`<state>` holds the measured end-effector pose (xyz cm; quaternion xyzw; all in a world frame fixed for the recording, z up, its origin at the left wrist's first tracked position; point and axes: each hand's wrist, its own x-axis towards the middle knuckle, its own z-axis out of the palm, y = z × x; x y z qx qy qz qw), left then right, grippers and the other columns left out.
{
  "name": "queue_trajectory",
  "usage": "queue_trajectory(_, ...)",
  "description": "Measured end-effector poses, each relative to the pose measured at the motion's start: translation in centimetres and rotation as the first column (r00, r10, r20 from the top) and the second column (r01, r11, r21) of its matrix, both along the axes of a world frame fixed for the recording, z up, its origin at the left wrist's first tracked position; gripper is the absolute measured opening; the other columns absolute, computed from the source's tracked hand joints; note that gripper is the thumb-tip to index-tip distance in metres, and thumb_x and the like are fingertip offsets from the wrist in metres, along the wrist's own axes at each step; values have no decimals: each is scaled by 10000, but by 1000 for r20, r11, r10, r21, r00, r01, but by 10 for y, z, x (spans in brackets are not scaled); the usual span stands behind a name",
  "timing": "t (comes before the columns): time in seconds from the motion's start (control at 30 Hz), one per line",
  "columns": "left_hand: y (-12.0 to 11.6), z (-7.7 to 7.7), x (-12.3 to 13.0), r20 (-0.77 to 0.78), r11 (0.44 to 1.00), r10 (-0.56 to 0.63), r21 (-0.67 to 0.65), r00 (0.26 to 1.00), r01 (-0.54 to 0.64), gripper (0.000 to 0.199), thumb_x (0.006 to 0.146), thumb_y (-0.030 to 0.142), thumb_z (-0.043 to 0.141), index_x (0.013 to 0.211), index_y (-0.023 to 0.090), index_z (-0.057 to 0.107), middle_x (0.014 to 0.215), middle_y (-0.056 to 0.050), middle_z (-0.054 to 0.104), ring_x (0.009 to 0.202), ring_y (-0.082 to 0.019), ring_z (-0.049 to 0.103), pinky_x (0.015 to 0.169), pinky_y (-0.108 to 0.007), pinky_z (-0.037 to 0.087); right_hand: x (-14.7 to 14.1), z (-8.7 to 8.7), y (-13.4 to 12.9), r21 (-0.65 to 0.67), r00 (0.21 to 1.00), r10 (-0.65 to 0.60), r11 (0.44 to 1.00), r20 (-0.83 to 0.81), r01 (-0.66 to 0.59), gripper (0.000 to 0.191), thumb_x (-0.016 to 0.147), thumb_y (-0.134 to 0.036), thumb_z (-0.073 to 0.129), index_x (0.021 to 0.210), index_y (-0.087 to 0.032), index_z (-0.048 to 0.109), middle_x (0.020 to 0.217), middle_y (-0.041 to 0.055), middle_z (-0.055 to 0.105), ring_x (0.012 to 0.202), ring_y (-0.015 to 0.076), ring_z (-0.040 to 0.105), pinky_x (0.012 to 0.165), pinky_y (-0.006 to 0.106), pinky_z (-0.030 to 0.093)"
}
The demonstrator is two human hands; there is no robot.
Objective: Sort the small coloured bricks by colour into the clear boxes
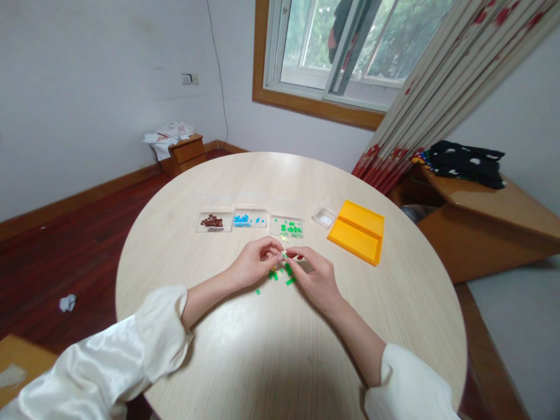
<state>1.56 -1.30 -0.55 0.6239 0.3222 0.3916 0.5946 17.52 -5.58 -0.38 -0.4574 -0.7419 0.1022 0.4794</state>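
My left hand (256, 261) and my right hand (315, 276) meet fingertip to fingertip above the middle of the round table (280, 361). Both are closed in a pinch, with a tiny green piece (284, 255) between their fingertips. Loose green pieces (290, 281) lie on the table under and between the hands, one of them (258, 291) off to the left. Small pale yellow pieces (284, 238) are just beyond the fingertips. Behind the hands stands a clear box of green pieces (286, 226).
Left of the green box are clear boxes with blue pieces (247, 218) and brown pieces (213, 221). Right of it sit a small clear box (324, 217) and an open yellow case (357, 231). A wooden cabinet (490, 227) stands beyond the table's right side.
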Motion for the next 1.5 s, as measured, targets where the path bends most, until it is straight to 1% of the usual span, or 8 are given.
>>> queue_trajectory(0.17,2,-3,-1,-56,999,21,51,998,-18,212,688,254,671,831,108,613,684,-19,624,597,-92,552,567,-212,422,-1,3,0,-9,1000,0,1000,-9,-1,114,818,-163,568,876,-206,655,821,38,699,761,148,648,702,279,532)
queue_trajectory(0.33,3,-3,-1,-129,994,51,104,990,-38,137,705,192,634,811,109,662,719,-38,652,655,-112,571,624,-234,456,0,3,0,4,1000,-3,1000,-13,4,117,826,-178,557,835,-209,669,792,43,697,745,155,648,686,289,534)
queue_trajectory(0.43,2,-2,-1,-138,994,62,102,988,-48,127,710,188,633,802,108,670,732,-46,665,653,-115,579,634,-240,466,0,2,1,1,1000,-10,1000,-13,10,115,830,-181,555,811,-206,665,774,39,696,729,150,650,683,279,534)
queue_trajectory(0.57,3,-2,-2,-131,995,67,75,989,-58,132,710,203,640,793,107,675,712,-49,674,633,-121,587,617,-243,474,-1,1,0,-12,1000,-13,1000,-8,13,99,825,-179,567,798,-208,657,762,28,698,709,140,655,684,267,535)
queue_trajectory(0.8,3,-1,-1,-120,993,94,84,988,-84,112,710,202,642,754,119,703,748,-60,703,696,-143,624,709,-281,504,-1,1,0,23,1000,8,1000,-27,-8,110,816,-150,565,821,-207,659,807,35,700,757,141,660,706,275,545)
queue_trajectory(0.97,2,0,-2,-136,991,108,88,985,-97,103,706,198,641,732,119,703,737,-60,703,680,-141,616,693,-280,502,-2,1,0,23,999,10,1000,-40,-9,143,821,-140,547,856,-208,668,840,41,710,788,146,666,731,288,550)
queue_trajectory(1.27,1,1,-2,-124,990,128,82,984,-118,168,679,286,665,694,121,693,692,-58,695,632,-136,602,623,-260,489,-4,5,-3,-19,997,-27,999,-78,26,112,818,-182,560,822,-206,669,794,36,713,728,143,666,696,280,551)
queue_trajectory(1.5,0,4,-2,-101,990,131,64,986,-125,145,672,263,682,676,118,687,678,-54,693,624,-133,608,631,-261,497,-5,4,-4,-50,992,-31,998,-119,25,86,798,-185,582,789,-196,667,767,35,711,698,140,664,665,268,552)
